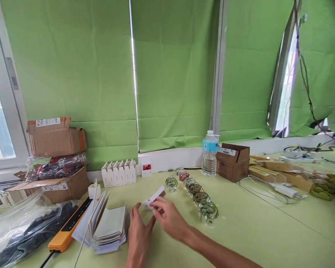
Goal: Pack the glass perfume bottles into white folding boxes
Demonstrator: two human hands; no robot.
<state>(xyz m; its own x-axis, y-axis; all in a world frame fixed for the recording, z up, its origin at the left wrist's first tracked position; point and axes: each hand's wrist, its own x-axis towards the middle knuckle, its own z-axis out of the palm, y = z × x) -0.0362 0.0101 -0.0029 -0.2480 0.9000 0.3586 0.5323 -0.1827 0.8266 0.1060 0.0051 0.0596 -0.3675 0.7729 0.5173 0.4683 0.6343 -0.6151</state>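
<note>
A small white carton (pixel 156 196) is pinched between the thumb and fingers of my right hand (pixel 171 217) just above the table. My left hand (pixel 139 229) is close to the carton's lower left end, its thumb and fingers apart; whether a fingertip touches the carton I cannot tell. To the left of my left hand lies a stack of flattened white cartons (pixel 111 222). Beyond my right hand runs a slanting row of round, shiny glass-like pieces (pixel 208 210), with one similar round piece (pixel 171 182) apart from it.
Several white cartons (pixel 118 174) stand at the back by a small card (pixel 146 169) with a red picture. A water bottle (pixel 209 154) and a brown box (pixel 232 162) are back right. On the left are cardboard boxes (pixel 53 139), an orange power strip (pixel 61 238) and a plastic bag (pixel 25 230).
</note>
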